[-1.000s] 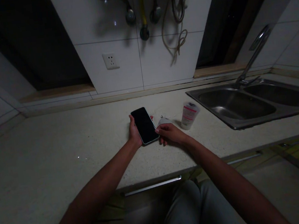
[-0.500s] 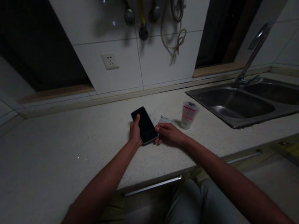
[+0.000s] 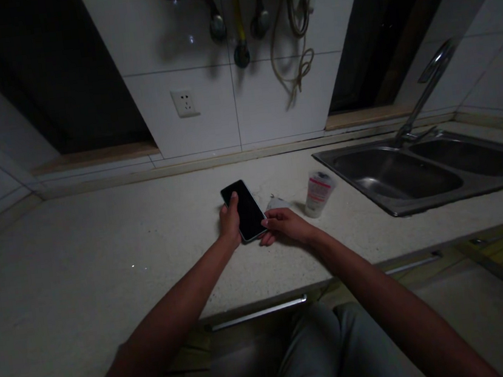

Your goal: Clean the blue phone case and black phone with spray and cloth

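A black smartphone (image 3: 247,208) with a dark screen lies on the pale counter (image 3: 104,255) in the middle of the view. My left hand (image 3: 230,225) grips its left edge, thumb resting on the screen near the top. My right hand (image 3: 286,224) pinches the phone's lower right corner with curled fingers. A small white object (image 3: 276,202) sits just behind my right hand; what it is I cannot make out.
A small white cup with a red label (image 3: 317,194) stands right of the phone. A steel double sink (image 3: 419,171) with a tap (image 3: 427,90) fills the right. Behind, a tiled wall has a socket (image 3: 185,102) and hanging hoses (image 3: 258,16).
My left thumb has moved from the phone's left edge onto the upper part of the screen. The right hand has stayed at the lower right corner.
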Demonstrator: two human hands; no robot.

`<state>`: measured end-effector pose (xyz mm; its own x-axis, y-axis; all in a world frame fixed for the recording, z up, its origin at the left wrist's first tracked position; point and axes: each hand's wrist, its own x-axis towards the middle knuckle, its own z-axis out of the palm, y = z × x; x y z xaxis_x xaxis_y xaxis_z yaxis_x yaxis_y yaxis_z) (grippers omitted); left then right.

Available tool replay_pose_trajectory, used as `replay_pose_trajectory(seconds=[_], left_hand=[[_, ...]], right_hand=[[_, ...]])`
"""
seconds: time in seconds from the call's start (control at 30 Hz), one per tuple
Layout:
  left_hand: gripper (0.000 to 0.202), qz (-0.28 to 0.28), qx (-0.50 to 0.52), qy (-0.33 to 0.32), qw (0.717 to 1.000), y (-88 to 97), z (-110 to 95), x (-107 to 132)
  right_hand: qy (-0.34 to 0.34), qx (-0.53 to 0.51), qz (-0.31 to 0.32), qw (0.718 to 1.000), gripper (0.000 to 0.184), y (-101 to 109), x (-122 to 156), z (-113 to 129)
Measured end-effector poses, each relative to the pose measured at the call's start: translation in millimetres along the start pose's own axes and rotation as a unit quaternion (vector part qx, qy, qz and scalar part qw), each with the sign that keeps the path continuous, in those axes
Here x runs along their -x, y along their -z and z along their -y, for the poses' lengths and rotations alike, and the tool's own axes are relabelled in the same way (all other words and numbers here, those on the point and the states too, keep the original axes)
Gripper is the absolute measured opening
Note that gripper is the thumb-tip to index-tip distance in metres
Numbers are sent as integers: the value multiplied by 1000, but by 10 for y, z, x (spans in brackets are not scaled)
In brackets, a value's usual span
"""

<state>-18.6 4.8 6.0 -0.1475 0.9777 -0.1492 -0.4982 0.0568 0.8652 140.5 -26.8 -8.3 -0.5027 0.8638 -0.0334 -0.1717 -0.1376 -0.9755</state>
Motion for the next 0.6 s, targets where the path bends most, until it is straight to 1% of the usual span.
replay_pose_trajectory(seconds=[0.1, 0.2, 0.3, 0.4, 0.5, 0.6], left_hand=[[48, 1, -1, 20, 1000, 20, -2, -19], [54, 9, 23, 50, 998, 43, -15, -25], [62, 18, 55, 109, 992, 51, -33, -18], [69, 17, 75, 172, 982, 34, -60, -1], [73, 37, 96, 208, 973, 12, -94, 20], [77, 43, 90, 226, 969, 9, -116, 34]], right_hand=[[17, -7, -7, 1000, 46, -24, 11, 18], [45, 6, -12, 999, 50, -60, 19, 17], [82, 50, -17, 995, 50, -102, 26, 3], [121, 86, -45, 988, 49, -151, 36, -8], [136, 106, -66, 983, 49, -192, 48, -10], [146, 153, -74, 975, 51, -208, 67, -4]])
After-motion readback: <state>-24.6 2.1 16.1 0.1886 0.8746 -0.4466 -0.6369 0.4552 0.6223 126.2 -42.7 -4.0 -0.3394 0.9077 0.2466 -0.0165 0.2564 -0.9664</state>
